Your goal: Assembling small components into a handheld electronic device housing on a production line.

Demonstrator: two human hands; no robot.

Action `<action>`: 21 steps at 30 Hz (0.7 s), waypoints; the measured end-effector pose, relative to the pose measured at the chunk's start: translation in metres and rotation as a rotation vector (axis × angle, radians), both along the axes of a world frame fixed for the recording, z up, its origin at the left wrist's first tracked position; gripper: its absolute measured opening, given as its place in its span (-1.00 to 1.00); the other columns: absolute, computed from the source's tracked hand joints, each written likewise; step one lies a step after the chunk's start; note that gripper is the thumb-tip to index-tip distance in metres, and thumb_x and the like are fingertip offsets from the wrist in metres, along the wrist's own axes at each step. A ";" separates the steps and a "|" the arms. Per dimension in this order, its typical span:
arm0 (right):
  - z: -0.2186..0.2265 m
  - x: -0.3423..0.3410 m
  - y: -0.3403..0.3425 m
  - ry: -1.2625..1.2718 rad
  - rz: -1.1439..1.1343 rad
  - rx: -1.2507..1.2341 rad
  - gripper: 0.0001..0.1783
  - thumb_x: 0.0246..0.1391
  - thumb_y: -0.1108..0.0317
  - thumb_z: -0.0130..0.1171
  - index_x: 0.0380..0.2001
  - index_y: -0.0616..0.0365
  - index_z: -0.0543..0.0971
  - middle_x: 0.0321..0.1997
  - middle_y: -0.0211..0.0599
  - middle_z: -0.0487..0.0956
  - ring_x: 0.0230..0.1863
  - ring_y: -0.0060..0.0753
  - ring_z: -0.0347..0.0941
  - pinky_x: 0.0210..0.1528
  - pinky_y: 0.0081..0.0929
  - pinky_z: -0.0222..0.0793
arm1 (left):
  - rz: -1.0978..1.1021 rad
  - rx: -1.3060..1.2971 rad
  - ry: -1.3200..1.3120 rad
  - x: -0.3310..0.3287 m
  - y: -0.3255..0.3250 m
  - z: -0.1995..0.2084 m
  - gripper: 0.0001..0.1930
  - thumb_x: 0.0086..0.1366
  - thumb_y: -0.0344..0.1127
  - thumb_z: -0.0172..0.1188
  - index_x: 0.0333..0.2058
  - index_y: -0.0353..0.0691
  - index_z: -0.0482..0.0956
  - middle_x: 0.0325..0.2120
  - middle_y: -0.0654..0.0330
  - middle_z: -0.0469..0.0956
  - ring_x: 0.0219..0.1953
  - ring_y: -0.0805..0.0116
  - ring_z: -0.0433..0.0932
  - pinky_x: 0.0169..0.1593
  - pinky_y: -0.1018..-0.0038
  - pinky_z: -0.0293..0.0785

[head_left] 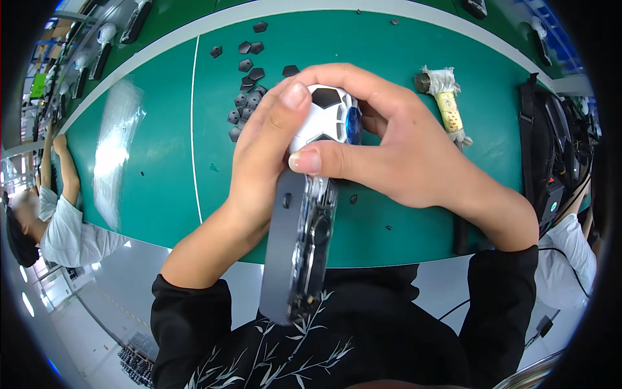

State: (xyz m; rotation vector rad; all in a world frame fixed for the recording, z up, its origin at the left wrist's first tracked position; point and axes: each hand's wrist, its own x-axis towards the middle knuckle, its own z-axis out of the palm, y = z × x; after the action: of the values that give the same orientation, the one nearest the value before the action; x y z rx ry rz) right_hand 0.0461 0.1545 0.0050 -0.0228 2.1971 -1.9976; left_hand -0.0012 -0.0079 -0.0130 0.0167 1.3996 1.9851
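A white ball with black pentagon patches [324,115], patterned like a football, sits between my two hands above the green table. A blue glossy part shows on its right side. Below the ball hangs a long handle [282,249], dark grey on one side, with clear casing and dark inner parts on the other. My left hand [269,129] wraps the ball from the left, thumb on top. My right hand [382,126] curls round its far side and presses its thumb on the near edge. The underside of the ball is hidden.
Several black pentagon pieces [257,74] lie beyond my left hand. A hammer with a wrapped head [448,107] rests at right, beside a black bag [551,142]. Clear plastic sleeves [116,155] lie at left. Other people sit at both sides [71,227].
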 end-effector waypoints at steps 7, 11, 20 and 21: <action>-0.012 -0.001 0.007 0.470 -0.040 0.369 -0.36 -0.13 0.40 0.42 0.10 0.15 0.48 0.04 -0.25 0.53 -0.04 -0.31 0.48 0.05 -0.47 0.39 | -0.124 0.305 0.182 0.007 0.004 -0.008 -0.19 0.26 -0.25 0.21 0.37 -0.28 -0.04 0.09 -0.09 0.33 -0.03 0.24 0.45 0.04 0.39 0.46; -0.010 0.006 0.008 0.567 -0.060 0.423 -0.35 -0.16 0.42 0.42 0.09 0.15 0.49 0.04 -0.25 0.54 -0.04 -0.31 0.48 0.04 -0.47 0.39 | -0.246 0.263 0.207 0.005 0.003 -0.002 -0.09 0.23 -0.31 0.24 0.40 -0.25 -0.16 0.15 -0.14 0.28 0.04 0.16 0.43 0.11 0.35 0.42; 0.011 -0.035 0.050 0.644 -0.434 0.403 -0.40 -0.15 0.34 0.42 0.04 0.16 0.52 0.00 -0.23 0.54 -0.08 -0.33 0.49 -0.01 -0.47 0.42 | -0.072 0.410 0.334 -0.007 0.003 -0.017 -0.17 0.32 -0.29 0.16 0.39 -0.35 -0.16 0.19 -0.26 0.23 0.11 0.07 0.41 0.09 0.33 0.41; 0.014 -0.049 0.069 0.574 -0.601 0.372 -0.45 -0.07 0.32 0.39 0.05 0.06 0.50 0.05 -0.22 0.48 0.11 -0.19 0.35 0.15 -0.34 0.31 | -0.065 0.422 0.337 -0.006 0.003 -0.019 -0.17 0.32 -0.29 0.16 0.39 -0.35 -0.16 0.19 -0.26 0.23 0.11 0.07 0.41 0.09 0.33 0.41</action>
State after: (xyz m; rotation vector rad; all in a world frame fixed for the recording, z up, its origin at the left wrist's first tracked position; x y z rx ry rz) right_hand -0.0028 0.2232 0.0187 0.1466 3.2385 -1.9711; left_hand -0.0069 -0.0052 -0.0316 0.6027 1.1276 2.2596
